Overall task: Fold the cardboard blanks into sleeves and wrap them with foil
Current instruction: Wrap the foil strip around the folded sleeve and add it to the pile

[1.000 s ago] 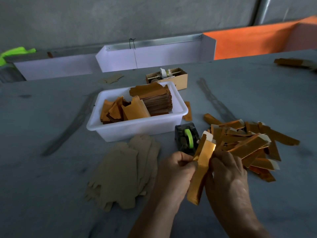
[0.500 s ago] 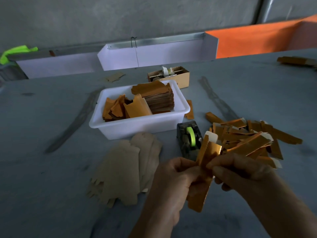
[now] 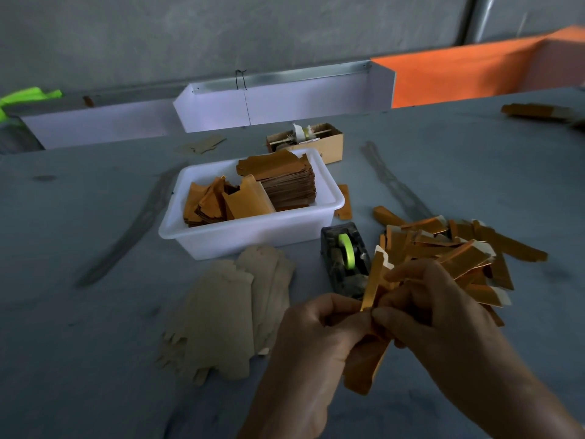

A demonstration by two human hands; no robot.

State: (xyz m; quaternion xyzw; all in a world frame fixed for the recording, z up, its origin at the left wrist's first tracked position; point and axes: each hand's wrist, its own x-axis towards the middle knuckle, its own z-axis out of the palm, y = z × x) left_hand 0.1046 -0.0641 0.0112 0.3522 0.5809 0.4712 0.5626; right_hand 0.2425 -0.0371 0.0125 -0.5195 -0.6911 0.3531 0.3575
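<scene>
A foil-wrapped sleeve (image 3: 367,359) is pinched between the left hand (image 3: 316,337) and right hand (image 3: 427,308), both hands grasping it above the bench (image 3: 95,327), near the tape dispenser (image 3: 345,258)

Both hands have shifted their grip on the gold sleeve (image 3: 368,350): a second ago it showed a broad face, now it stands edge-on above the tape dispenser (image 3: 345,261), the right hand (image 3: 433,315) pinching it against the left hand (image 3: 316,337).
</scene>
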